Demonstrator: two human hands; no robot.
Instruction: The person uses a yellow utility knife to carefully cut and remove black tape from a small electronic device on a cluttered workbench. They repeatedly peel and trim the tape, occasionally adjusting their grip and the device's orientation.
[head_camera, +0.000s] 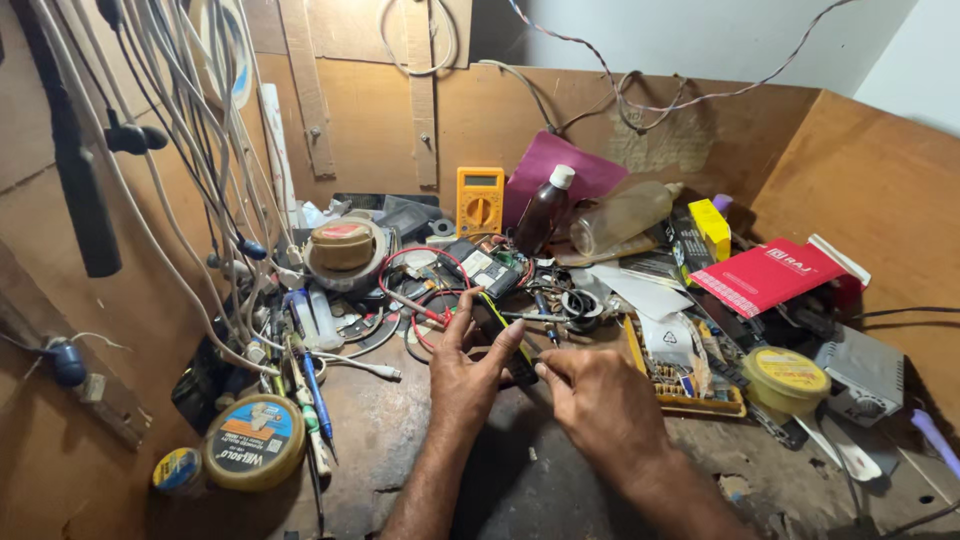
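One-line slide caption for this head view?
Left hand holds small dark device; right hand works beside it on cluttered bench.

Worn dark workbench (560, 490), yellow multimeter (480, 200), brown bottle (543, 212), red booklet (765, 275), round tins (255, 441), tangled wires (425, 290)

My left hand (468, 368) reaches forward, fingers spread, thumb angled right — my right hand (600, 400) sits beside it, fingers curled in a pinch, forearms converging.

Both hands (535, 375) meet over small black device (505, 345) on cluttered workbench (520, 480); yellow multimeter (480, 200) behind.
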